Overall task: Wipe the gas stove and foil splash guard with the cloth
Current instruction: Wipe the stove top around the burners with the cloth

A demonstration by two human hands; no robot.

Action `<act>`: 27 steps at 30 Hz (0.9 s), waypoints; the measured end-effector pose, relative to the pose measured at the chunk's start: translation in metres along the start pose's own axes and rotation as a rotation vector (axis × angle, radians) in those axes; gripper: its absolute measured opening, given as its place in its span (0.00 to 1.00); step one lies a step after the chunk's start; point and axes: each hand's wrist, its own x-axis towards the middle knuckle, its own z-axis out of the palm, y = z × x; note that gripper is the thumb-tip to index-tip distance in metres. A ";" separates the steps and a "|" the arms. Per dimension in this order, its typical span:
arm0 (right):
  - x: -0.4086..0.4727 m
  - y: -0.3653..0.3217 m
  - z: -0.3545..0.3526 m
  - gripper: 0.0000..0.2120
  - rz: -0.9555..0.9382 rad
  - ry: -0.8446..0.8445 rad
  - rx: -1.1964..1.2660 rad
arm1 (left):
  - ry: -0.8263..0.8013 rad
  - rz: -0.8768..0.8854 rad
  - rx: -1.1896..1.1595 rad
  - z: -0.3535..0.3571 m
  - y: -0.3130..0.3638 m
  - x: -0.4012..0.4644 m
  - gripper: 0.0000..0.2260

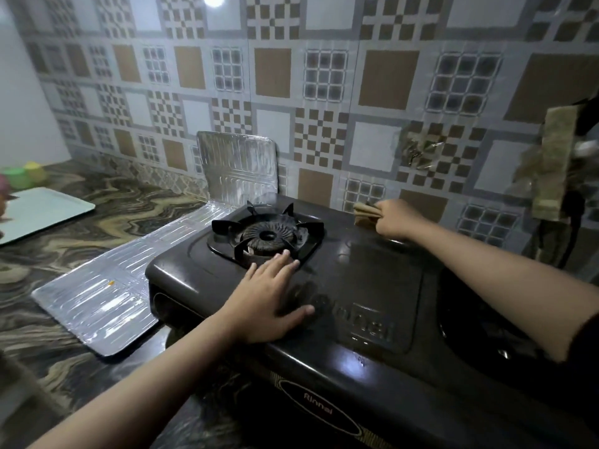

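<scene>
**Back-edge wipe, stove braced**

Right grip [393, 218] bunches the cloth [366, 211] at gas stove [372, 286] rear edge, prob. scrubbing there. Left hand [270, 293] flat, fingers straight, steadying. Foil splash guard [238, 166] beside burner [267, 236], on desk [97, 205], untouched.

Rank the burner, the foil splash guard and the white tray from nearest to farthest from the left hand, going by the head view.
Measured from the left hand, which lies flat on the stove top:
1. Burner, just beyond the fingertips.
2. Foil splash guard, standing at the stove's back left corner; its flat part lies along the stove's left side.
3. White tray, far left on the counter.
</scene>
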 end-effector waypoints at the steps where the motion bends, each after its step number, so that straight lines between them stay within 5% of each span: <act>1: 0.007 0.002 0.005 0.20 0.009 0.011 0.019 | -0.082 0.005 -0.002 0.002 0.003 0.001 0.52; 7: 0.024 0.011 0.055 0.29 0.031 -0.309 -0.143 | -0.253 -0.031 0.178 0.016 0.008 0.002 0.56; 27: -0.048 -0.023 0.089 0.29 -0.023 -0.258 -0.049 | -0.267 -0.017 0.165 0.014 0.012 0.003 0.48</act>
